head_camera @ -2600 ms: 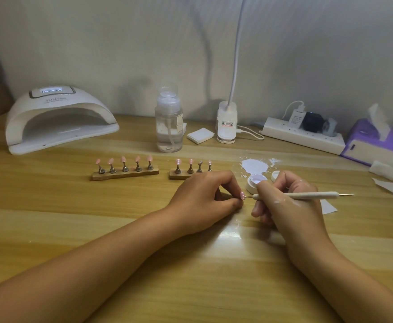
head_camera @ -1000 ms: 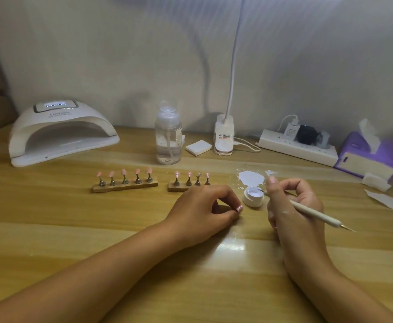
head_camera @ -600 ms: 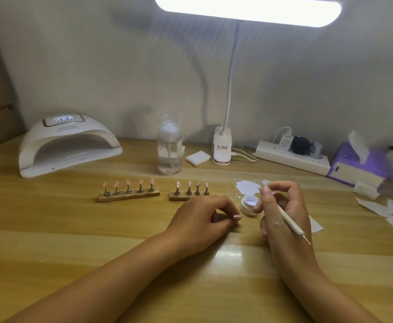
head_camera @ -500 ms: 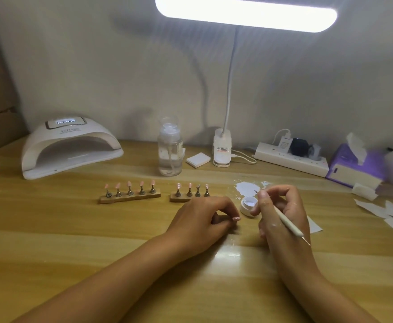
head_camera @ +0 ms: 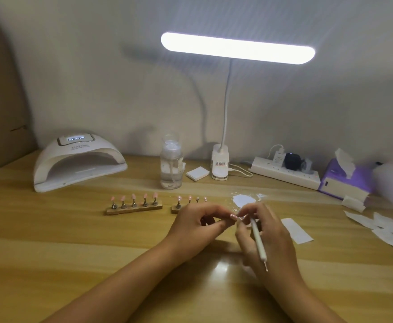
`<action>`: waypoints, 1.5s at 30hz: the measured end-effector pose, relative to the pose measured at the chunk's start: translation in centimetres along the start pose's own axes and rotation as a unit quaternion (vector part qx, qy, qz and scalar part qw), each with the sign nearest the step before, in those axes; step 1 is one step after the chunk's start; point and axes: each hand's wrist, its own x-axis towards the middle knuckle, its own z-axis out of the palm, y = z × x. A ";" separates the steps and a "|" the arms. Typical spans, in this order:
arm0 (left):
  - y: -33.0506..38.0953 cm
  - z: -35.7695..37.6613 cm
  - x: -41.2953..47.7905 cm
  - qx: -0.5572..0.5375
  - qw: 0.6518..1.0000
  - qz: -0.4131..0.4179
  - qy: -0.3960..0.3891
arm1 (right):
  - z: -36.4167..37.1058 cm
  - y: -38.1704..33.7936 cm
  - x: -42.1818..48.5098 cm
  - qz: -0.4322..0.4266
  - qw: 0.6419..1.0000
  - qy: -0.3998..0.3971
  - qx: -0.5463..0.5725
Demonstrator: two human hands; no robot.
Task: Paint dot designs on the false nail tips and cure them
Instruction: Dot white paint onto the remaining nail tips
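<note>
I see the dotting tool (head_camera: 257, 237) lying steeply across the right hand (head_camera: 270, 241). Its long axis runs from the fingertips back toward the camera, and the bare metal point at the near end aims at the wrist, away from the work. The right fingers are curled round its upper end.

The left hand (head_camera: 195, 227) pinches a pink nail tip (head_camera: 232, 216) between thumb and forefinger, in front of the stands. The right fingertips meet it there — whether the tool's far end touches the tip I cannot tell.

Farther back on the surface (head_camera: 74, 252), a clear bottle (head_camera: 171, 170) holds clear liquid to roughly half. A purple tissue box (head_camera: 342, 183) has a tissue standing out of its top. One wooden stand (head_camera: 133, 209) carries five pink tips upright on stems. A second stand (head_camera: 174, 209) just beside it shows four stems — the left hand hides its right end. The curing lamp (head_camera: 79, 159) sits far left, its display lit.
</note>
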 end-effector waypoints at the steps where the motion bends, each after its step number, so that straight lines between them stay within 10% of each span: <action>1: 0.2 0.0 -0.1 -0.008 1.000 -0.005 -0.003 | 0.1 -0.1 -0.1 0.002 1.000 -0.004 -0.006; 14: 1.7 -2.0 0.1 -0.061 0.990 -0.111 -0.054 | -0.3 0.1 0.1 0.048 0.984 -0.060 0.158; 17: 1.1 -3.8 0.8 0.153 0.987 -0.045 -0.021 | -0.5 -0.2 0.1 0.074 0.975 -0.066 0.198; 21: -0.7 -7.2 1.3 0.475 0.879 -0.009 0.026 | -0.4 -0.6 0.1 0.086 0.972 -0.090 0.199; 28: -3.1 -7.6 2.4 0.456 0.880 -0.113 -0.075 | 0.3 -0.5 0.0 0.059 0.981 -0.114 0.148; 45: -0.3 -6.6 0.6 0.435 0.891 0.037 -0.123 | 0.6 0.3 0.2 -0.062 0.996 -0.056 -0.018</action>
